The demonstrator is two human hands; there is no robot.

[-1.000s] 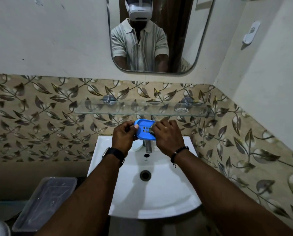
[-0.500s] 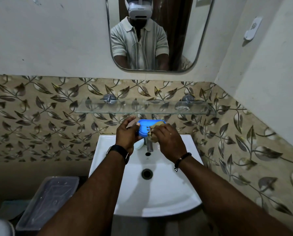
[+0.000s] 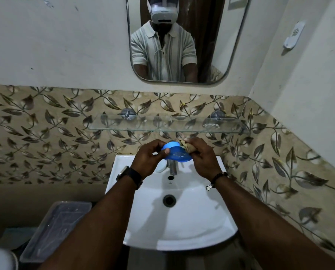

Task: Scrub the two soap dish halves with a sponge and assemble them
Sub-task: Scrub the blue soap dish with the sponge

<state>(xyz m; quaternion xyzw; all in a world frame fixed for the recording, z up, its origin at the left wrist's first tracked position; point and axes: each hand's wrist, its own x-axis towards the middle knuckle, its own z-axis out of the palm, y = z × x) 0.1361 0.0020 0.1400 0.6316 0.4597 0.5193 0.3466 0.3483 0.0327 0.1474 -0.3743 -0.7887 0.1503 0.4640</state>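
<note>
- Room: a narrow washroom; plain wall across the upper frame, leaf-pattern tile band across the middle, a mirror (image 3: 179, 39) at top centre, a glass shelf (image 3: 162, 124) just below it
- Surface: the white basin (image 3: 178, 217) fills the lower centre, with its drain (image 3: 169, 200) open and the tap (image 3: 171, 167) directly under the hands; a clear plastic container (image 3: 55, 228) sits at lower left, well apart from the basin
- Change: the blue soap dish half (image 3: 177, 153) has been turned since a second ago; its slotted face showed then, and now a smooth, wet-looking face tilts toward the camera. Judgement: scrubbing has moved to another side of this half, so the task is in its first stage and assembly is not yet due
- Left hand (image 3: 150, 157): grasping the dish half at its left edge, thumb on the upper face, above the tap at centre frame
- Right hand (image 3: 199, 155): clenched round the tan sponge (image 3: 186, 146), pressed against the upper right rim of the dish half
- A pale rounded item (image 3: 161, 166) lies on the basin ledge left of the tap; whether it is the second half cannot be told
</note>
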